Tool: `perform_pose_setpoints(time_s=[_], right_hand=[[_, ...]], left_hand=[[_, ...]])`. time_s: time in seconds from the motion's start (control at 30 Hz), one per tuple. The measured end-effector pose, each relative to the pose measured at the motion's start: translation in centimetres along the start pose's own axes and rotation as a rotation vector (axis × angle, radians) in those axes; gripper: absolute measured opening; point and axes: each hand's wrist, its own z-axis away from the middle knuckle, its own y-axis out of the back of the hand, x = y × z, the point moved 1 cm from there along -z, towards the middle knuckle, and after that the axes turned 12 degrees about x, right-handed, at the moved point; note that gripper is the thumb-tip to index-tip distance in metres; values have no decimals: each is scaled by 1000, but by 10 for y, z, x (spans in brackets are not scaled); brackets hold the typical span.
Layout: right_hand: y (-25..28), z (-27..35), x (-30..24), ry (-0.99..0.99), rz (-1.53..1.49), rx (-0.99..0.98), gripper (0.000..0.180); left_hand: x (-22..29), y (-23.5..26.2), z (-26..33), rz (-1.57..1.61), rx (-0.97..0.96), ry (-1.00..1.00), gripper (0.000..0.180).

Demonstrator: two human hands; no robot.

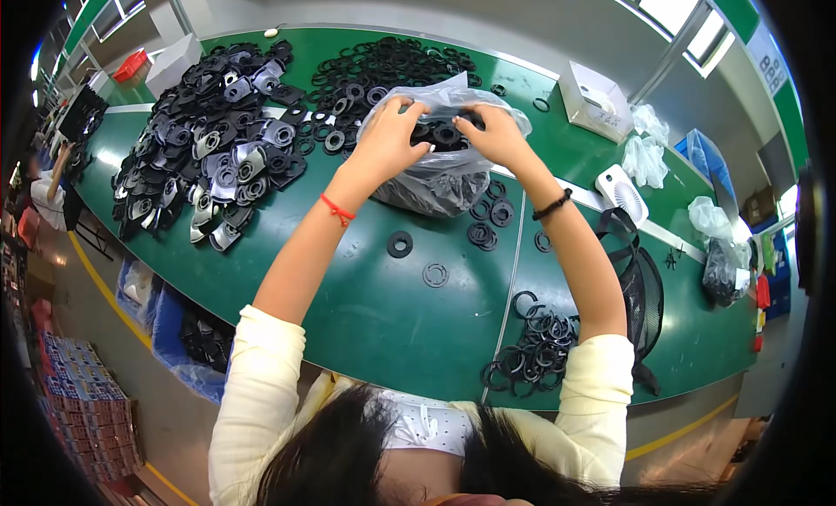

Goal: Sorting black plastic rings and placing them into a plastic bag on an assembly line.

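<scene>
A clear plastic bag [427, 195] holding black ring-shaped parts [446, 137] stands on the green table ahead of me. My left hand [390, 138] is at the left side of its mouth, fingers curled over the rim and thumb apart from them. On the opposite side, my right hand [498, 138] grips the rim with bent fingers, their tips near the rings inside. The mouth is spread between both hands. Just in front of the bag lie a thick black ring [400, 244] and a thinner flat ring [435, 275].
Black and grey molded parts [209, 149] form a big heap at left. More rings [383, 66] cover the table behind the bag. Thin open rings [535, 349] lie near the front edge. At right are a white box [595, 101], a small white fan [622, 195] and a black mesh bag [643, 297].
</scene>
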Motion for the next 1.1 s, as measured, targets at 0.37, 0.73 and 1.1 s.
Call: perform_pose_setpoints(time_s=[0.37,0.73,1.1], right_hand=[[80,142,55,-167,535,-141,85],[0,151,56,148,264,-270,132],[0,149,35,164,173,-107,71]], left_hand=[[35,21,155,64,-210,-117,83],[35,-69,164,-33,-126,-27,91],[28,-78,144,-77,-63,-13,79]])
